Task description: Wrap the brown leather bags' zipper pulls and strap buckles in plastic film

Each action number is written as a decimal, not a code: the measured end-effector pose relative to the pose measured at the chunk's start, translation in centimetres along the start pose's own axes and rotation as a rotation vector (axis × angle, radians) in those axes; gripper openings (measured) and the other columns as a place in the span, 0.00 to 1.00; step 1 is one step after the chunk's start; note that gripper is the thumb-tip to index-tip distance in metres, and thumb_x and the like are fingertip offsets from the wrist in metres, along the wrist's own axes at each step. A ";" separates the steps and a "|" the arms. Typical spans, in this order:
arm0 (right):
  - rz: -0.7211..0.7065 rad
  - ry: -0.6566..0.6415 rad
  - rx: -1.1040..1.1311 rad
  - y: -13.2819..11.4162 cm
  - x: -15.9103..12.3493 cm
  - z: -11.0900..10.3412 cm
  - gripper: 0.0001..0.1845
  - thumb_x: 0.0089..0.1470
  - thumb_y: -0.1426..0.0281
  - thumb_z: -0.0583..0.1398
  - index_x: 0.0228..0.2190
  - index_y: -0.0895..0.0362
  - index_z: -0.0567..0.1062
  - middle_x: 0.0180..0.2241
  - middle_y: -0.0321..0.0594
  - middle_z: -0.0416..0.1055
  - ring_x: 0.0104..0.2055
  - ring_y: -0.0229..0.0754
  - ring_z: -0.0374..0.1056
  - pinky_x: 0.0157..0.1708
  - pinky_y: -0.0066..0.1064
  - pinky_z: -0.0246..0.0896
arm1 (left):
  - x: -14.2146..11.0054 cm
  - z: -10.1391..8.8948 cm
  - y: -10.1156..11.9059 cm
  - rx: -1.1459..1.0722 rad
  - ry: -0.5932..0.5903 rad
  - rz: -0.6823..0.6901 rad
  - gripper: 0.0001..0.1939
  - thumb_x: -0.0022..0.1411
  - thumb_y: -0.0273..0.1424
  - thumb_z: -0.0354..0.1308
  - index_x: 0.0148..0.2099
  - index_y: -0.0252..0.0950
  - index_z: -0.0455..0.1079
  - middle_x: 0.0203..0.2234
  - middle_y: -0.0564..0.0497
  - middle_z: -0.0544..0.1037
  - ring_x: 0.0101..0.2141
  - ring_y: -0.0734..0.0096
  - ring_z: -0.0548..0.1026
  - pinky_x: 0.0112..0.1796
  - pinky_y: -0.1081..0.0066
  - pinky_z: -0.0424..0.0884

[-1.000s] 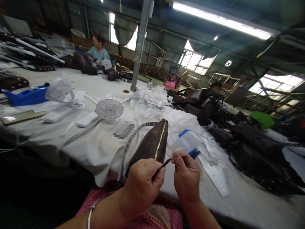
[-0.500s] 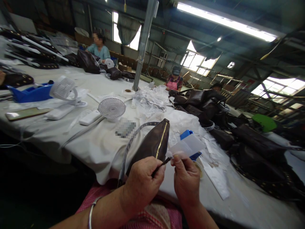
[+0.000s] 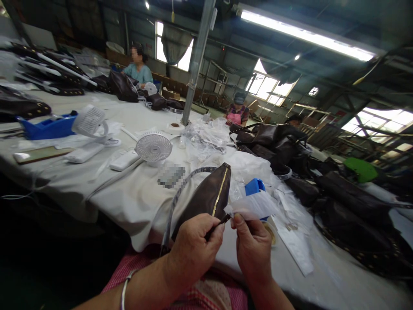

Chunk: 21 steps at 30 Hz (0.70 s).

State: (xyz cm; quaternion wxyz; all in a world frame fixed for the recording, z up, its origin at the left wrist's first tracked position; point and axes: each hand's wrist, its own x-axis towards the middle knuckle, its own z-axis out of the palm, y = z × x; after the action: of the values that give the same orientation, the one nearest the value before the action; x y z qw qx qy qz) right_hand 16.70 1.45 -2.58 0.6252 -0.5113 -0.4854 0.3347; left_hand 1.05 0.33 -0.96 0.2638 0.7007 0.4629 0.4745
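Observation:
My left hand is closed in a pinch on a thin dark strap, whose end sticks out toward the other hand. Thumb and fingers of my right hand pinch a translucent white sheet close to that strap end. The sheet's narrow corner meets the strap tip; whether it is wrapped round it I cannot tell. Just beyond my left hand lies a dark brown leather bag with a gold zipper facing up. Its wrapped handle arches to the left.
A blue tape dispenser stands behind the sheet, near clear plastic wrappings. Two white fans and another blue dispenser are on the left. Dark bags heap up at right. A metal post rises mid-table; several people sit beyond.
The white sheet has swung lower and flatter across my right fingers, its corner now over the strap tip. Both hands keep nearly the same place; the view has shifted slightly.

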 end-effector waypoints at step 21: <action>0.048 -0.225 0.038 -0.4 0.3 -0.2 0.06 0.54 0.63 0.67 0.33 0.52 0.81 0.28 0.34 0.75 0.31 0.38 0.67 0.33 0.28 0.64 | -0.1 0.0 0.0 -0.052 -0.028 -0.023 0.11 0.67 0.29 0.53 0.35 0.36 0.75 0.26 0.52 0.76 0.29 0.71 0.74 0.33 0.72 0.66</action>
State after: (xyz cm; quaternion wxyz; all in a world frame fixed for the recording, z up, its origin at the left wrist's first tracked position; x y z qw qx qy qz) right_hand 16.93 1.62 -2.15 0.5683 -0.4701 -0.5336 0.4139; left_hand 1.05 0.20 -1.01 0.2939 0.6947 0.4547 0.4736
